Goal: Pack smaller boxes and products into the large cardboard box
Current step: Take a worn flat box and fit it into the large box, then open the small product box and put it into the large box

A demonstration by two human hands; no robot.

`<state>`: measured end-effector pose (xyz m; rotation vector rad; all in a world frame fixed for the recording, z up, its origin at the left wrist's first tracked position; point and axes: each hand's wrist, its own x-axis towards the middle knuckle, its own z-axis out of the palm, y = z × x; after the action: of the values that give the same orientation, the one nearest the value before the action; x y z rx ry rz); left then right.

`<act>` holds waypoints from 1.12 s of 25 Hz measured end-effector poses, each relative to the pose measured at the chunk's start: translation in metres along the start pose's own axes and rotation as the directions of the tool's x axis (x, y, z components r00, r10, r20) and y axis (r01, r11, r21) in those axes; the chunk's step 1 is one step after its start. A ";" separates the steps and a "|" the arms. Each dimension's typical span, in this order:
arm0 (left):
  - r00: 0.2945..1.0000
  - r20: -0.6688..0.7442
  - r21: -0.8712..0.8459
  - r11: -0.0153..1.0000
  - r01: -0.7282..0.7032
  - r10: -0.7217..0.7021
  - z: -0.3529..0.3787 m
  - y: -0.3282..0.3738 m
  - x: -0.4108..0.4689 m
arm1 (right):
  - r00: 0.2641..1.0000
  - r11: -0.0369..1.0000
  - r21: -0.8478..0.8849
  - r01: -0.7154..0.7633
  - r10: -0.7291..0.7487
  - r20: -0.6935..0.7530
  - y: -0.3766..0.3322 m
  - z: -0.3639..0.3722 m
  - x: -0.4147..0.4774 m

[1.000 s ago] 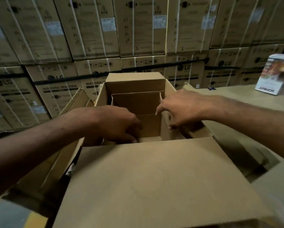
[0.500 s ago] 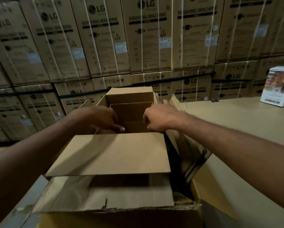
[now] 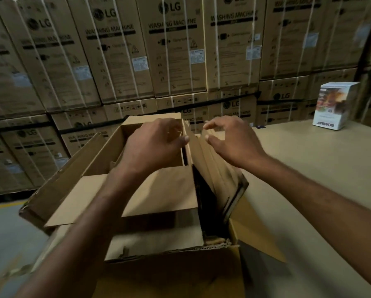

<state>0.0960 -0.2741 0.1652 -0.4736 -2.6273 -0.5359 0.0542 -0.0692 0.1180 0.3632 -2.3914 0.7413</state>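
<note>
Carton (image 3: 158,194) beneath left hand (image 3: 156,145) and right hand (image 3: 232,140)

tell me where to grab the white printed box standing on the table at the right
Take the white printed box by its two opposite upright sides, near the top, coming down from above. It stands upright and alone on the table, its near sides and flat top free, so a top-down grasp looks easiest.
</note>
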 end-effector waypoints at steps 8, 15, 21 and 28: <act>0.969 -0.210 -0.222 0.958 -0.180 0.133 0.099 0.137 -0.047 | 0.992 0.991 -0.076 -0.108 0.102 -0.076 0.108 -0.089 -0.117; 0.993 -0.089 -0.469 0.877 -0.105 0.072 0.247 0.303 -0.089 | 0.929 0.919 0.141 -0.369 0.365 0.054 0.259 -0.203 -0.248; 0.994 0.096 -0.512 0.859 -0.002 0.059 0.337 0.413 -0.097 | 0.870 0.866 0.085 -0.493 0.486 0.084 0.351 -0.272 -0.321; 0.967 0.238 -0.573 0.817 0.064 0.092 0.441 0.509 -0.054 | 0.839 0.836 -0.116 -0.537 0.543 0.033 0.477 -0.320 -0.354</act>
<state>0.2022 0.3463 -0.0803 -0.7893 -2.6550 -1.3733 0.2820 0.5309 -0.0900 -0.3642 -2.6055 0.8494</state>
